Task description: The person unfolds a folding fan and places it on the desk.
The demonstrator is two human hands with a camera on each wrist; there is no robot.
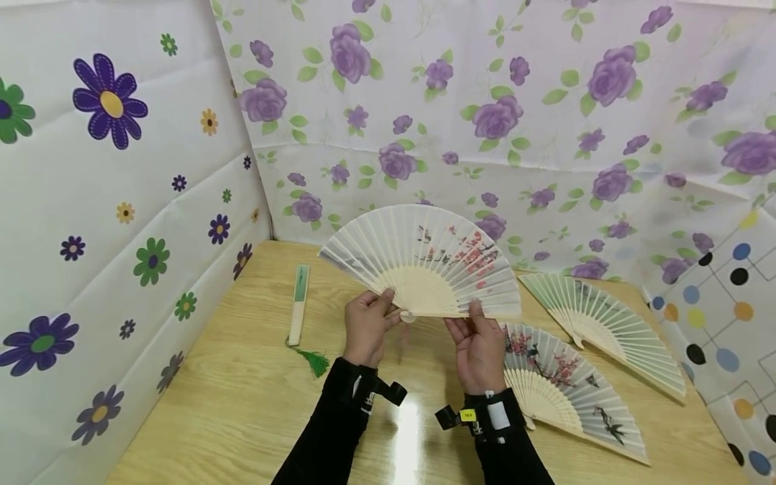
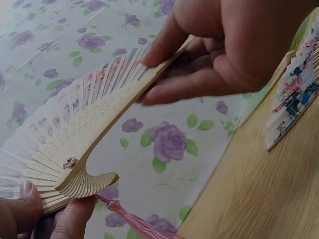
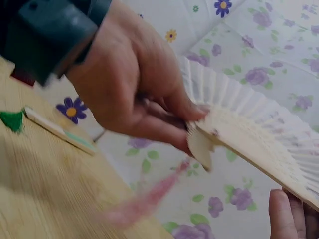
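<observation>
Spread wide above the table, a white folding fan [image 1: 418, 256] shows red blossoms and dark figures on its leaf. My left hand [image 1: 366, 327] pinches its left guard close to the pivot, thumb in front and fingers behind. At the lower right edge, my right hand [image 1: 479, 347] grips the other guard between thumb and fingers. From the pivot hangs a pink tassel [image 2: 144, 224], blurred in the right wrist view. The pale ribs [image 2: 94, 124] have small cut-out holes.
A folded green fan [image 1: 298, 303] with a green tassel [image 1: 315, 362] lies on the wooden table [image 1: 242, 404] to the left. On the right lie an open blossom-patterned fan [image 1: 570, 384] and an open pale green fan [image 1: 612, 330]. Floral cloth [image 1: 424, 121] stands behind.
</observation>
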